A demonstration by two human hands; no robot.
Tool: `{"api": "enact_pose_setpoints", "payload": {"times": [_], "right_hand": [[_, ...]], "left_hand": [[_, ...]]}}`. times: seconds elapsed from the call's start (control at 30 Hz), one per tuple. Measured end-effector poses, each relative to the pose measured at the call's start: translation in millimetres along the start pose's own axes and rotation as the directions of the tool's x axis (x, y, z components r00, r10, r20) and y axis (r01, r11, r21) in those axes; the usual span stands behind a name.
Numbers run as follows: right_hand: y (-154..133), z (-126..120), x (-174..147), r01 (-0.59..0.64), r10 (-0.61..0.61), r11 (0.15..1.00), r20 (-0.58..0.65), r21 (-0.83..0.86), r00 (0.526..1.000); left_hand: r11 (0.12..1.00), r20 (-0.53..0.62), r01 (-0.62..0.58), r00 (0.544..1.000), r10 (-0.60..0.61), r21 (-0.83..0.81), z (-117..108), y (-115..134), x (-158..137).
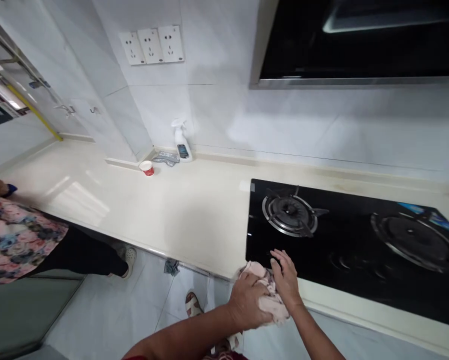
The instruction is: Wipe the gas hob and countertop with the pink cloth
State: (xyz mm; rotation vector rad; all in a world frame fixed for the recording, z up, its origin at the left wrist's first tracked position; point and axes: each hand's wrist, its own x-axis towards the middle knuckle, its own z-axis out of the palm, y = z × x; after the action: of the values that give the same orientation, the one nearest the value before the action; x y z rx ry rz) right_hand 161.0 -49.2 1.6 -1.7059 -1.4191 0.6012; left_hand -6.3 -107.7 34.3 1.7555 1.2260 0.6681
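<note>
A crumpled pale pink cloth (275, 306) is bunched at the front edge of the counter, by the near left corner of the black gas stove (344, 245). My left hand (249, 302) is closed around the cloth from the left, fingers pressed into its folds. Against the cloth's right side lies my right hand (285, 281), its fingers stretched out toward the stove's front left edge. Part of the cloth is hidden under the left hand.
A white spray bottle (182, 142), a grey packet (166, 158) and a red paper cup (146, 168) stand along the wall. Overhead at right hangs a black range hood (359, 40). Another person in a floral top (16, 235) is at left. A dark rag (171, 267) lies below the counter edge.
</note>
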Motion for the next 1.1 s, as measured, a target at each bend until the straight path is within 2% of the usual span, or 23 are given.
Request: {"api": "enact_pose_setpoints", "payload": {"times": [0.07,0.17,0.2,0.27,0.33,0.43,0.5,0.6,0.67,0.77,0.83,0.9,0.93,1.0,1.1], "right_hand": [[0.0,-32.5,-12.1,-0.150,0.146,0.968,0.031,0.203,0.989],[-8.6,-75.1,-38.9,-0.295,0.299,0.894,0.041,0.337,0.953],[-13.8,-83.4,-46.2,-0.287,0.298,0.895,0.021,0.340,0.954],[-25.0,-87.8,-53.7,-0.185,0.207,0.938,-0.045,0.292,0.977],[-33.2,-77.2,-51.9,-0.021,0.033,0.985,-0.062,0.174,0.998],[-36.7,-43.7,-42.9,0.207,-0.204,0.977,0.064,-0.047,0.977],[-38.1,-16.7,-41.1,0.277,-0.252,0.937,0.139,-0.212,0.958],[-48.6,23.3,-48.7,0.329,-0.274,0.850,0.186,-0.411,0.943],[-60.6,47.6,-55.6,0.445,-0.367,0.793,0.257,-0.416,0.894],[-75.6,76.3,-57.6,0.634,-0.525,0.706,0.368,-0.316,0.767],[-75.7,85.0,-52.5,0.705,-0.586,0.655,0.407,-0.272,0.701],[-64.2,81.0,-47.0,0.739,-0.616,0.619,0.419,-0.266,0.667],[-54.2,73.6,-45.5,0.742,-0.622,0.607,0.411,-0.285,0.667],[-27.6,48.9,-46.3,0.708,-0.609,0.606,0.361,-0.362,0.706],[21.6,-7.6,-53.0,0.586,-0.545,0.642,0.243,-0.494,0.802]], "left_hand": [[0.986,0.088,0.053,0.995,-0.039,-0.156,-1.9,17.0,10.4],[0.981,0.143,0.069,0.989,-0.043,-0.183,-10.0,32.0,25.5],[0.984,0.139,0.070,0.989,-0.047,-0.165,-13.7,33.8,31.0],[0.992,0.090,0.083,0.993,-0.074,-0.097,-24.2,32.2,42.0],[0.992,-0.022,0.126,0.992,-0.126,0.017,-40.9,24.2,50.2],[0.947,-0.246,0.244,0.950,-0.191,0.208,-77.1,3.4,51.8],[0.895,-0.368,0.323,0.908,-0.202,0.308,-104.2,-13.0,46.9],[0.811,-0.494,0.410,0.852,-0.177,0.418,-139.0,-37.1,38.7],[0.761,-0.533,0.436,0.834,-0.141,0.480,-154.1,-51.8,36.2],[0.707,-0.538,0.437,0.838,-0.095,0.556,-163.1,-70.4,36.9],[0.682,-0.537,0.434,0.841,-0.072,0.589,-163.0,-79.2,38.2],[0.664,-0.536,0.430,0.843,-0.052,0.612,-161.6,-85.0,39.1],[0.656,-0.533,0.427,0.845,-0.044,0.622,-161.0,-86.9,39.4],[0.644,-0.528,0.422,0.849,-0.033,0.638,-160.7,-89.5,39.8],[0.626,-0.530,0.428,0.848,-0.027,0.652,-161.7,-92.1,40.6]]}}
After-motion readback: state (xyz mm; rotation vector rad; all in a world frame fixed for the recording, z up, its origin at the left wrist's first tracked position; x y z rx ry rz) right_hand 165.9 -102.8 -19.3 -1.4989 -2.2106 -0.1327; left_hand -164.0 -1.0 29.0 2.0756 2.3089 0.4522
